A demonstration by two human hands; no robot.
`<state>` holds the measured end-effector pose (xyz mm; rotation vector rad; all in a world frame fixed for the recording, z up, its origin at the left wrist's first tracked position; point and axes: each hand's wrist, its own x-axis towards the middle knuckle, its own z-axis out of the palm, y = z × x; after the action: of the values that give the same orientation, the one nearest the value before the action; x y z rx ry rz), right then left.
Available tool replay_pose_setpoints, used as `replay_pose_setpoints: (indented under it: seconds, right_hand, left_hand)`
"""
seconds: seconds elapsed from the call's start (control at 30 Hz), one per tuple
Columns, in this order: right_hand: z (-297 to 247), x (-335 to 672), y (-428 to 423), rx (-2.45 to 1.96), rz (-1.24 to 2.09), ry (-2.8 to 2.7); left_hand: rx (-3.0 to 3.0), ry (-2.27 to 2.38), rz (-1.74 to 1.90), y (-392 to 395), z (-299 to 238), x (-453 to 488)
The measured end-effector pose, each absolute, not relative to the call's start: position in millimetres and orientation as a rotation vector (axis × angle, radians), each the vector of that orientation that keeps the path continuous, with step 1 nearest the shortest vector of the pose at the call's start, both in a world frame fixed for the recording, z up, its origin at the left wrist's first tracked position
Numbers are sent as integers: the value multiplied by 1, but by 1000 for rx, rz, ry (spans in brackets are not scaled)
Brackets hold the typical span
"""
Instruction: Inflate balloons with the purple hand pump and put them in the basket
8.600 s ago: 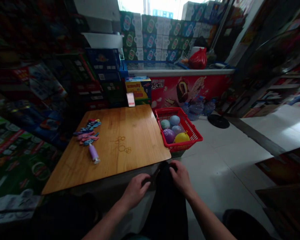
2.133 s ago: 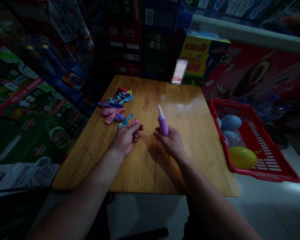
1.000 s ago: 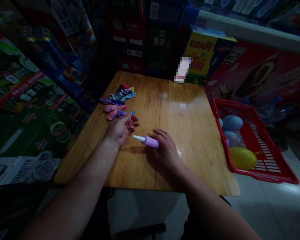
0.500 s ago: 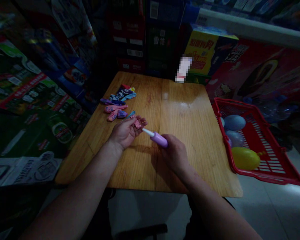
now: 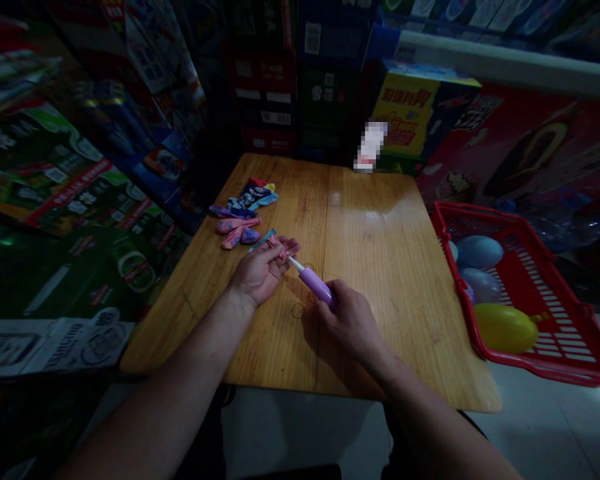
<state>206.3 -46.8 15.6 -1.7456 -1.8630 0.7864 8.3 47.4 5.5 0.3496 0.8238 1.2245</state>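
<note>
Left to right. Loose balloons [image 5: 240, 227] lie on the counter [image 5: 390, 267] at 11 o'clock from the left hand [image 5: 261, 275], whose grip is narrow, holding a limp pink balloon [image 5: 279, 247] between thumb and fingers. The balloon's long axis runs roughly from 10 to 4 o'clock, its 4 o'clock end meeting the white nozzle [image 5: 295, 264]; whether the tip is inside or only against the mouth cannot be told. The purple pump [image 5: 316, 285] continues nearly the same line. The right hand [image 5: 353, 320] closes round its rear, at 4 o'clock from the balloon, the left being nearer. At 3 o'clock stands a red basket [image 5: 523, 263].
</note>
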Motion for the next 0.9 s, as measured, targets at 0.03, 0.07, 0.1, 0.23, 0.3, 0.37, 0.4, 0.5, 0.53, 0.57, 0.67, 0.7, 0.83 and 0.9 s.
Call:
replay_pose_setpoints:
  seconds: [0.03, 0.07, 0.1, 0.23, 0.3, 0.37, 0.4, 0.5, 0.53, 0.57, 0.67, 0.7, 0.83, 0.9]
  right_hand:
    - [15, 206, -46, -1736, 790, -1857]
    - [14, 205, -46, -1727, 792, -1849]
    - [13, 205, -45, -1718, 793, -1838]
    - [10, 204, -44, -1674, 789, -1799]
    - [9, 204, -45, -1663, 789, -1802]
    - [9, 203, -45, -1665, 800, -1805]
    - [9, 203, -45, -1670, 814, -1803]
    - [10, 203, -45, -1691, 857, -1788]
    - [10, 203, -45, -1698, 868, -1781]
    - [10, 203, -45, -1703, 873, -1773]
    - [11, 202, -45, -1702, 884, -1751]
    - [12, 202, -45, -1697, 890, -1748]
    - [13, 201, -45, -1665, 907, -1748]
    - [13, 202, -45, -1631, 943, -1721]
  left_hand:
    - [359, 817, 1225, 47, 5, 9]
    - [367, 813, 1225, 46, 4, 10]
    - [375, 813, 1223, 45, 4, 11]
    - [409, 833, 1211, 43, 1, 14]
    - [426, 840, 1212, 43, 0, 15]
    - [431, 848, 1207, 42, 0, 15]
    - [430, 851, 1203, 42, 0, 16]
    - [429, 843, 1192, 39, 0, 18]
    - [431, 837, 1188, 38, 0, 19]
    - [433, 832, 1184, 37, 1, 20]
    - [424, 834, 1159, 34, 1, 23]
    - [418, 839, 1153, 33, 0, 24]
    - [419, 836, 1136, 32, -3, 25]
    - [433, 812, 1115, 29, -4, 26]
